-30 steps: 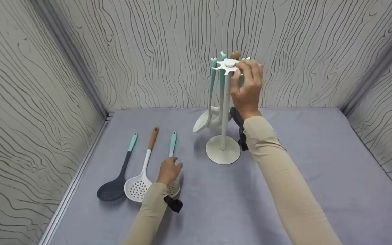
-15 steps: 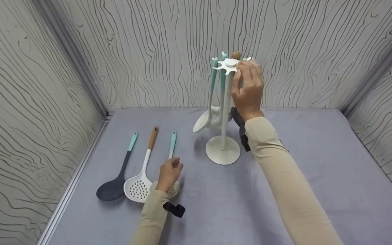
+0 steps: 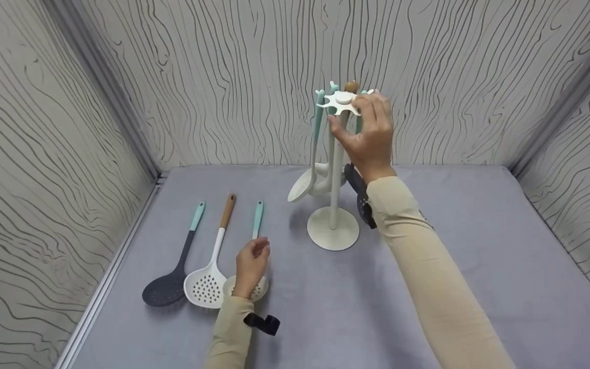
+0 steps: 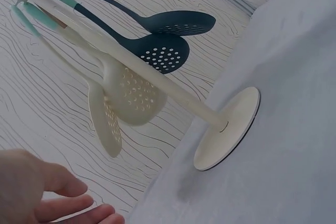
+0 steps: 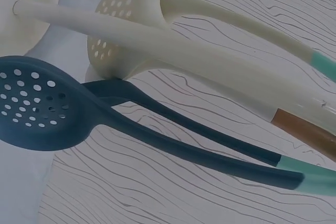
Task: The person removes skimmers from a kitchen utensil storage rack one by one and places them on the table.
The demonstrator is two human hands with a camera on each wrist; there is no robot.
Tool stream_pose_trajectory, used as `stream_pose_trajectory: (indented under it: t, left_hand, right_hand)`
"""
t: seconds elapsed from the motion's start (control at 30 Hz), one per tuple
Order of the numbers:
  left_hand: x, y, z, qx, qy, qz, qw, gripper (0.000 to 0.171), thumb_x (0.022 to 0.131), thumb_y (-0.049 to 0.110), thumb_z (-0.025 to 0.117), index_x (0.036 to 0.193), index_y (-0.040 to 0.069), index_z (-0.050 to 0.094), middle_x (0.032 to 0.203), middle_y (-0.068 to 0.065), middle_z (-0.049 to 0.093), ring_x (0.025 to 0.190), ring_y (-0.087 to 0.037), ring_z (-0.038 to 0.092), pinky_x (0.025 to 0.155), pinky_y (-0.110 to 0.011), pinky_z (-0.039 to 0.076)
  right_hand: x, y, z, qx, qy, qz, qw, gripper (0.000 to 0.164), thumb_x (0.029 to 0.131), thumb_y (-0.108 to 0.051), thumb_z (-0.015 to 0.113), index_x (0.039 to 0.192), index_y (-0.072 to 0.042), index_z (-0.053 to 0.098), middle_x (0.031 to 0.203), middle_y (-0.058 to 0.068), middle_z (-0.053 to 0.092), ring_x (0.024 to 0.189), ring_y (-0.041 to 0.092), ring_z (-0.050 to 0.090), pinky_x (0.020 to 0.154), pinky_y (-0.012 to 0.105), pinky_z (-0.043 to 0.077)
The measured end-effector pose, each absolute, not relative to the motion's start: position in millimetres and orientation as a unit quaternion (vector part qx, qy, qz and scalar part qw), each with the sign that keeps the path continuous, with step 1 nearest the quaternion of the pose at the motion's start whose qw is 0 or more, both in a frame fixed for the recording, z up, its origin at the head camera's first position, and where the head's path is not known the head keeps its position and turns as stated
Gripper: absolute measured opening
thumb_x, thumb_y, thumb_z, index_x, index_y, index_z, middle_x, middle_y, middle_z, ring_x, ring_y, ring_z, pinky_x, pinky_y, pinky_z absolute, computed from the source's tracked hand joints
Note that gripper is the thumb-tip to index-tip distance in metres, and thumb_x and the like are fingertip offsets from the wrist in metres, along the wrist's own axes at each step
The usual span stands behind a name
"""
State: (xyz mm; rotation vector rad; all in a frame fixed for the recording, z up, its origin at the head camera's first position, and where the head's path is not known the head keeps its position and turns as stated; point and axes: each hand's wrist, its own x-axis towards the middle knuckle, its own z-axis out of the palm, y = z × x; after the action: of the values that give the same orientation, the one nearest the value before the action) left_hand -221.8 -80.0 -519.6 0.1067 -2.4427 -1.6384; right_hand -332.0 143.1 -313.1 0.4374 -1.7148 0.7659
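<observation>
A cream utensil rack (image 3: 333, 229) stands at the table's middle, its hooked top (image 3: 343, 99) ringed with hanging utensils. My right hand (image 3: 372, 136) grips that top, fingers curved over its right side and thumb spread to the left. Beside the pole hang cream perforated utensils (image 4: 134, 95) and two dark slotted spoons (image 5: 42, 103); their handles are teal or brown. My left hand (image 3: 251, 266), fingers loosely bent and holding nothing, is over a cream skimmer (image 3: 258, 215) with a teal handle, partly hiding its head. In the left wrist view, the left fingers (image 4: 68, 182) show below the rack.
Left of the left hand lie a white skimmer (image 3: 206, 287) with a brown handle and a dark slotted spoon (image 3: 166, 289) with a teal handle. A grey cloth covers the table (image 3: 479, 256). Wood-grain panels (image 3: 249, 77) enclose the back and sides.
My right thumb has swung left, away from the fingers, across the pole below the rack's top. The left hand has drawn slightly back, and the view has shifted a little.
</observation>
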Motion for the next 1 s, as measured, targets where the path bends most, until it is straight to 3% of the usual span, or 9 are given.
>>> stream_pose_trajectory:
  t: [0.17, 0.4, 0.63, 1.0]
  left_hand:
    - [-219, -79, -522, 0.035, -0.822, -0.56, 0.101, 0.025, 0.092, 0.001, 0.053, 0.114, -0.009, 0.062, 0.113, -0.025, 0.068, 0.105, -0.035, 0.066, 0.091, -0.041, 0.058]
    - [-217, -75, -522, 0.02, -0.825, -0.557, 0.096, 0.025, 0.092, 0.0, 0.054, 0.114, -0.009, 0.062, 0.112, -0.025, 0.068, 0.106, -0.035, 0.066, 0.092, -0.04, 0.057]
    - [-212, -72, -523, 0.018, -0.82, -0.565, 0.091, 0.025, 0.092, 0.002, 0.054, 0.114, -0.008, 0.062, 0.112, -0.025, 0.068, 0.105, -0.034, 0.066, 0.092, -0.04, 0.057]
    - [-213, -66, -525, 0.013, -0.819, -0.569, 0.068, 0.026, 0.094, 0.003, 0.053, 0.116, -0.008, 0.061, 0.114, -0.024, 0.067, 0.108, -0.034, 0.065, 0.095, -0.04, 0.056]
  right_hand:
    - [-332, 143, -311, 0.179, -0.735, 0.307, 0.578, 0.037, 0.08, -0.03, 0.073, 0.086, 0.005, 0.062, 0.091, 0.019, 0.065, 0.098, 0.033, 0.06, 0.113, 0.039, 0.045]
    - [-333, 143, -308, 0.181, -0.728, 0.297, 0.591, 0.03, 0.081, -0.025, 0.069, 0.085, 0.005, 0.063, 0.089, 0.019, 0.066, 0.096, 0.034, 0.062, 0.111, 0.041, 0.047]
    - [-332, 142, -306, 0.181, -0.731, 0.296, 0.587, 0.023, 0.083, -0.018, 0.062, 0.086, 0.005, 0.066, 0.092, 0.018, 0.069, 0.101, 0.033, 0.063, 0.116, 0.039, 0.042]
    - [-332, 142, -308, 0.179, -0.737, 0.309, 0.574, 0.024, 0.088, -0.013, 0.05, 0.092, 0.005, 0.066, 0.099, 0.019, 0.07, 0.108, 0.032, 0.06, 0.121, 0.041, 0.034]
